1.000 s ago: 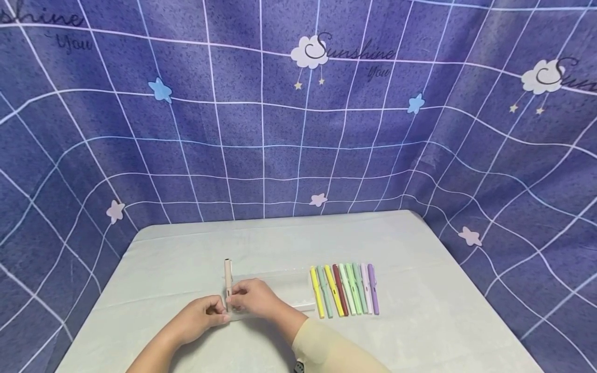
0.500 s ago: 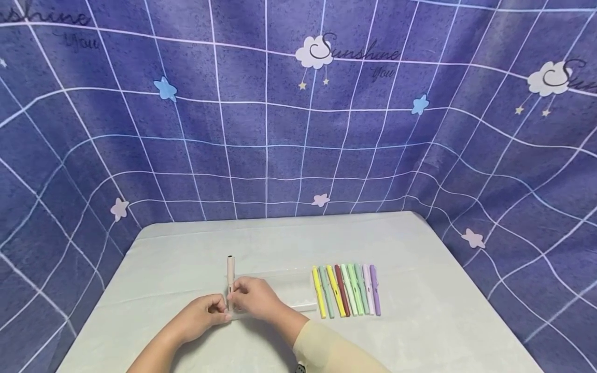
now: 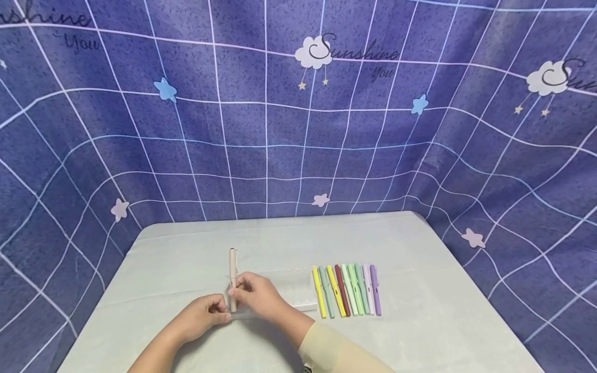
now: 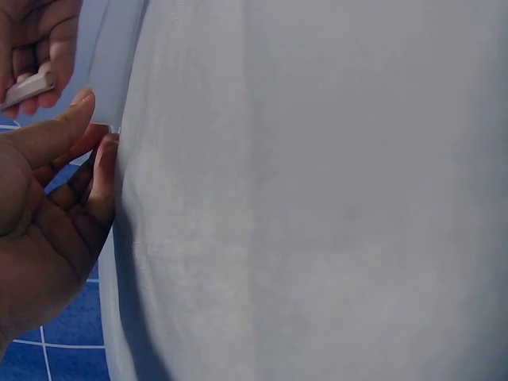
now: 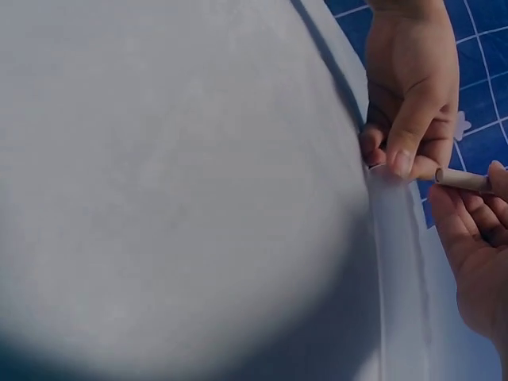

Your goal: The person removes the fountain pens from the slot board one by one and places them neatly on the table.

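Observation:
My right hand (image 3: 257,291) pinches a pale beige pen (image 3: 232,264) between thumb and fingers, holding it nearly upright over the left end of a clear plastic tray (image 3: 298,290). The pen's clip faces right. With thumb and fingers, my left hand (image 3: 201,317) grips the tray's near left corner. In the left wrist view, the pen's end (image 4: 38,83) juts from the right hand above my left hand (image 4: 55,182). From the right wrist, the pen (image 5: 464,180) shows close beside the left hand's fingertips (image 5: 403,163).
Right of the tray several pens lie side by side in a row, from a yellow pen (image 3: 319,291) through a dark red pen (image 3: 342,290) to a purple pen (image 3: 375,290). A pale cloth covers the table (image 3: 420,331). A blue patterned curtain (image 3: 289,124) surrounds its back and sides.
The right hand has raised the beige pen a little, and its clip has turned into view on the right. The left hand stays at the tray's corner. The head view shifted slightly.

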Tool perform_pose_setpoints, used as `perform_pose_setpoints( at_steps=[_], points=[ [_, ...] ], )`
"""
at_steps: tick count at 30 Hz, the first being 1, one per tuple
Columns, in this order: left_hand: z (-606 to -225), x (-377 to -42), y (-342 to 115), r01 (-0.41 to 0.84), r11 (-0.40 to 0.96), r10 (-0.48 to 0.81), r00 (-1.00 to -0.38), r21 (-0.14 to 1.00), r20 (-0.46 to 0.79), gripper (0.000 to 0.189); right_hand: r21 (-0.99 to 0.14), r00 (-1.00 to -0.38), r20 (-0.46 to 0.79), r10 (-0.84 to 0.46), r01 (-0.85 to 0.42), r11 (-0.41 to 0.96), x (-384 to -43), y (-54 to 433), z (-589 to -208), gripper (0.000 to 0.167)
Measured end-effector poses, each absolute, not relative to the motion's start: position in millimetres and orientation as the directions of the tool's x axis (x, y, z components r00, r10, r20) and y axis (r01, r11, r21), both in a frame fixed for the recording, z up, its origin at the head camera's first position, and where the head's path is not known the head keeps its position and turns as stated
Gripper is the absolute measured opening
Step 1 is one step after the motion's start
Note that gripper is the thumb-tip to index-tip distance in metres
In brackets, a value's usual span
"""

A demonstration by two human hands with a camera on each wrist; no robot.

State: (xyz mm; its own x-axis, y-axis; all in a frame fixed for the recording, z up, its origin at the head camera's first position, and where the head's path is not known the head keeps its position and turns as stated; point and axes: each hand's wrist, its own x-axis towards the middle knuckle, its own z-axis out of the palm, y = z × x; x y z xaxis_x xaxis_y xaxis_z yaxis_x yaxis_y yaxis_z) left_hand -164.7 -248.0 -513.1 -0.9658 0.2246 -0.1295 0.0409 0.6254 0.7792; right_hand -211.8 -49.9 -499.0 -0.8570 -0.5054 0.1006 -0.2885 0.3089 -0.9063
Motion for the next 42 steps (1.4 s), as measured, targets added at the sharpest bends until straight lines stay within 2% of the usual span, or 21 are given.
perform_pose_setpoints(
  at_steps=[10, 42],
  points=[
    [-513.7, -164.7, -247.0, 0.042, 0.638, 0.207, -0.971, 0.769, -0.118, 0.025, -0.957, -0.863, 0.041, -0.504, -0.179, 0.23, -211.6, -37.6, -513.9, 0.012],
    [-515.9, -165.8, -248.8, 0.066, 0.643, 0.221, -0.97, 0.763, -0.102, 0.024, -0.951, -0.887, 0.032, -0.461, -0.169, 0.259, -213.2, 16.2, -512.1, 0.01]
  ],
)
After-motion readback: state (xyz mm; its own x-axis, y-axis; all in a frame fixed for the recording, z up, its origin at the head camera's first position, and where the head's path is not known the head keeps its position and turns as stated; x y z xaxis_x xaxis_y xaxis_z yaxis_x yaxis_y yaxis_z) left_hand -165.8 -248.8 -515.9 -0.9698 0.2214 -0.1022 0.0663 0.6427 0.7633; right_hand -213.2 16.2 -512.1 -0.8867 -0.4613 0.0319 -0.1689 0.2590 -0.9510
